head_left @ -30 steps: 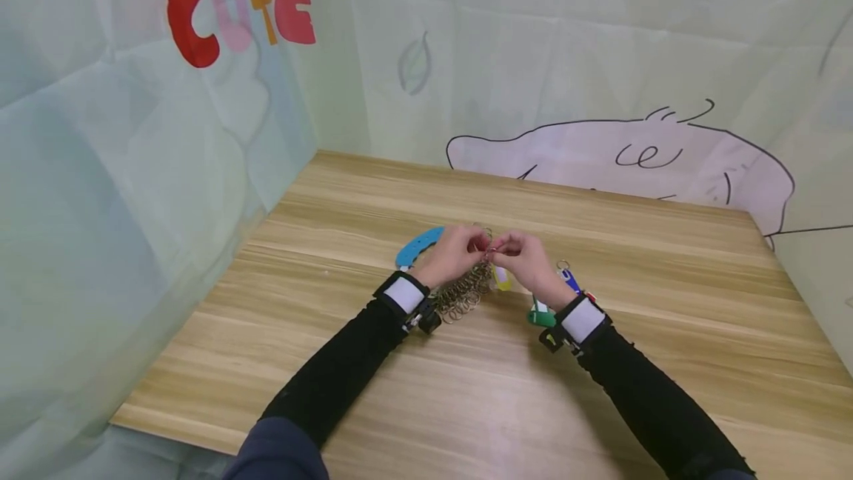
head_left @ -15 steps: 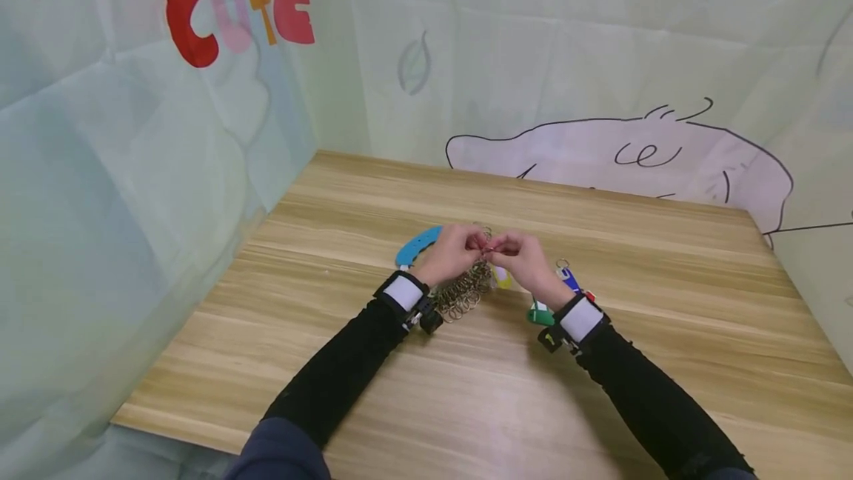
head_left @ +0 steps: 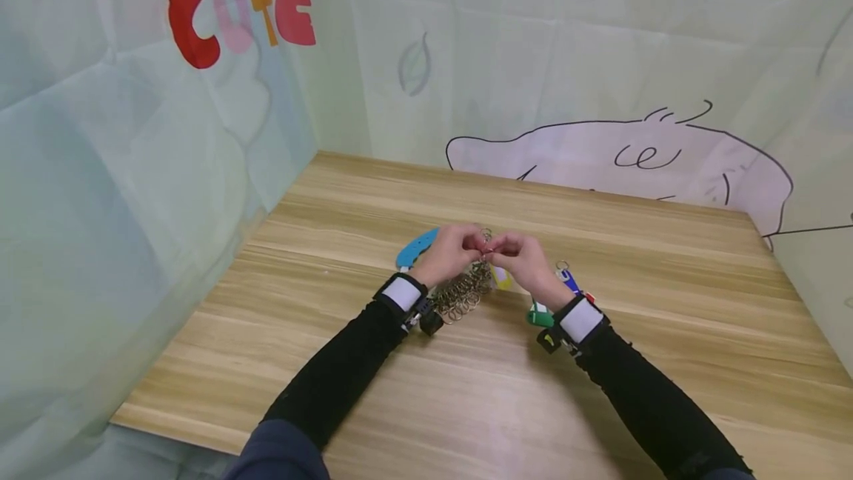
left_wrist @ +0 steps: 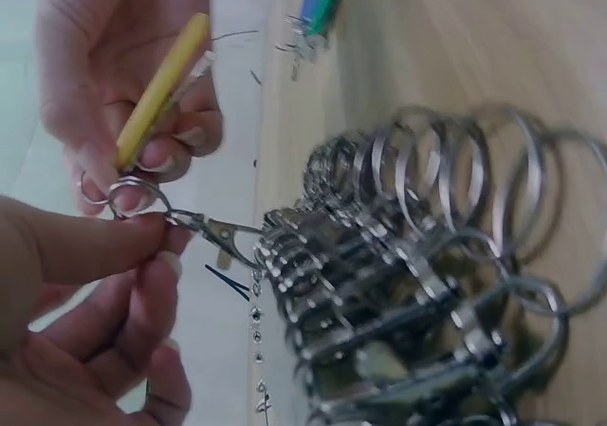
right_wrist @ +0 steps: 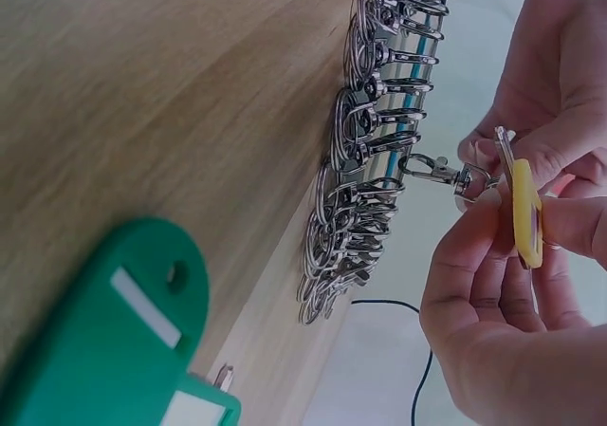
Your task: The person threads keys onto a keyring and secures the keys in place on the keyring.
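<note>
1. Presently we find the yellow tag (right_wrist: 525,208) lifted between the hands, clear of the desk (head_left: 453,406); the right hand (head_left: 526,259) pinches it, thumb and fingers drawn narrow.
2. Opposite, the left hand (head_left: 452,252) pinches the metal ring (left_wrist: 142,179) at its rim. We see a swivel clasp (left_wrist: 223,231) running from that ring to the crowded clasps (right_wrist: 379,113) by the blue strip (head_left: 416,247).
3. Handling, as we judge it: the tag looks light, smooth and fairly stiff, likely plastic, so a little slippery; not very fragile, though hard twisting could stress its eyelet.
4. The ring looks springy and stubborn, its thin wire apt to roll under a fingertip. The clasp probably swivels, so we expect it to turn away unless steadied.
5. Where to hold: we favour the tag's flat faces near the ring end, and the ring beside the clasp.
6. Nearby, we note a green tag (right_wrist: 123,322) and a blue tag (head_left: 569,280) on the desk.
</note>
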Tool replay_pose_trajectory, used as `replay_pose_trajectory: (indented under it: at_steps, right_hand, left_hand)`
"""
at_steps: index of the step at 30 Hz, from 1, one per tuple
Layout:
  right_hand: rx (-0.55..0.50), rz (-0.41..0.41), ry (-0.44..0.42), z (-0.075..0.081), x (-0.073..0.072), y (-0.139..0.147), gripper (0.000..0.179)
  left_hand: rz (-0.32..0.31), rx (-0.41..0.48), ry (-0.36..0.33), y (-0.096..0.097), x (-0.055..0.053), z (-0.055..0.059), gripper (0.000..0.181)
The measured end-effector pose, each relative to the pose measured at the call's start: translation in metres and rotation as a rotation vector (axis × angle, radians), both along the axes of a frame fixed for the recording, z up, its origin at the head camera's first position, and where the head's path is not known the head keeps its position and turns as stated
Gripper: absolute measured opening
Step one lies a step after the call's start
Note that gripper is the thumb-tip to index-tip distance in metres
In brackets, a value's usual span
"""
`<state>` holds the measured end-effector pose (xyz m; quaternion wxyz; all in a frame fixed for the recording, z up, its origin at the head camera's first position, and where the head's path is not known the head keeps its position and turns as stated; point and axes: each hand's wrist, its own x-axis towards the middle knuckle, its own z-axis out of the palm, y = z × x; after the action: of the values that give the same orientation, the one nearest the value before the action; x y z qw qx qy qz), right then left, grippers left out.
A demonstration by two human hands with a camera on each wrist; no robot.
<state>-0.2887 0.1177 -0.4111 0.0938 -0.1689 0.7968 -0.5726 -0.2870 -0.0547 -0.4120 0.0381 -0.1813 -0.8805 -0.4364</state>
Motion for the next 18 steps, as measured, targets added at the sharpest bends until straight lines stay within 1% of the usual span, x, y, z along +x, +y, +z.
replay_pose_trajectory:
  at_steps: [4,10,12,18]
  right_hand:
    - [-0.003,0.003,-0.004,0.0005,0.0002,0.0005,0.021]
    - [-0.019,-0.006,-0.030,-0.0003,-0.0005,0.0020,0.021]
    - [-0.031,-0.003,-0.040,-0.0005,-0.0002,0.0021,0.022]
    - [-0.035,0.007,-0.020,-0.0009,0.0009,0.0014,0.021]
  left_hand:
    - [0.003,0.019,-0.038,-0.0004,-0.0006,0.0004,0.006]
    - [-0.032,0.019,-0.011,-0.0014,-0.0014,-0.0004,0.007]
    - [-0.038,0.034,-0.017,-0.0018,-0.0010,-0.0011,0.008]
    - [-0.020,0.062,-0.055,-0.0023,-0.0006,-0.0020,0.007]
